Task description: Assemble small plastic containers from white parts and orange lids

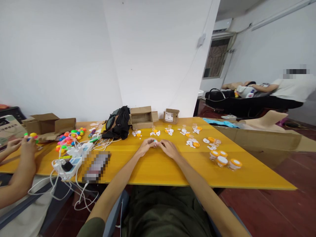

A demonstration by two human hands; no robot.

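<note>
Over the counter (148, 169), centre: left hand (146, 146) and right hand (169, 148) gripping a small teal-white piece (155, 142).
Behind, cardboard box (175, 117), printed label (169, 117) too small to read; right, clear round jars (212, 158), orange-rimmed white lids (222, 160).

No text can be read for certain. Small print is carried by a white label (169, 117) on a cardboard box (175, 117), beyond and slightly right of the fingers (168, 144); too tiny. Characters on a pale package (10, 134), far left of the fingers, are cut off by the frame, not legible.
</note>
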